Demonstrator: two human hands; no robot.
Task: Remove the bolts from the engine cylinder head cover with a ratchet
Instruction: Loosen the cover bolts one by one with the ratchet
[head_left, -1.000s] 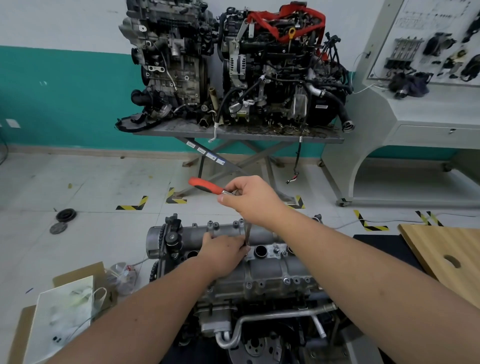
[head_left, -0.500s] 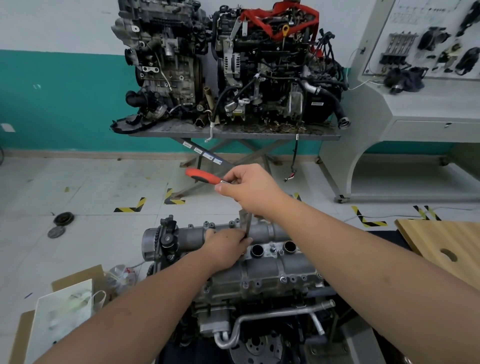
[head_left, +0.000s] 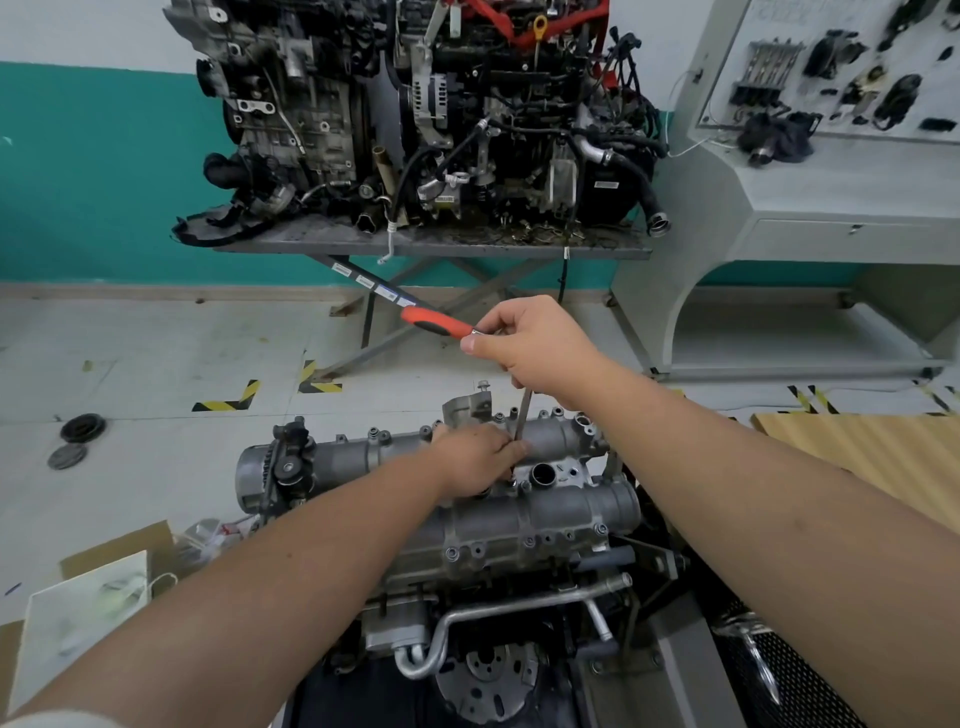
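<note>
- Head view looks down over two bare forearms reaching forward to the engine (head_left: 519, 525), a grey metal block that is the landmark for everything else.
- At the near end of the engine, a bent metal pipe (head_left: 498, 613) curves across its front, with a round toothed wheel (head_left: 485, 675) just below it.
- Left of the engine, cardboard boxes (head_left: 83, 613) sit on the floor.
- On top of the engine lies the cylinder head cover (head_left: 540, 514), ribbed and grey, with small bolts (head_left: 601, 529) along its near edge and an open round hole (head_left: 543, 473) in its middle.
- The left hand (head_left: 475, 460) rests on the cover's middle, fingers curled round the lower end of a thin steel extension bar (head_left: 523, 421) that stands nearly upright there.
- The right hand (head_left: 535, 348) hovers above the engine, fingers and thumb closed round the head of the ratchet (head_left: 439, 322), whose red and black handle sticks out to the left.
- At the far side of the engine, a bolt (head_left: 483, 385) stands up on a metal bracket (head_left: 467, 408).
- Right of the engine is a wooden board (head_left: 872, 457).
- Beyond the engine, a steel stand (head_left: 431, 244) carries two more engines (head_left: 431, 114) against the green and white wall.
- Far right of it stands a grey display console (head_left: 810, 171).
</note>
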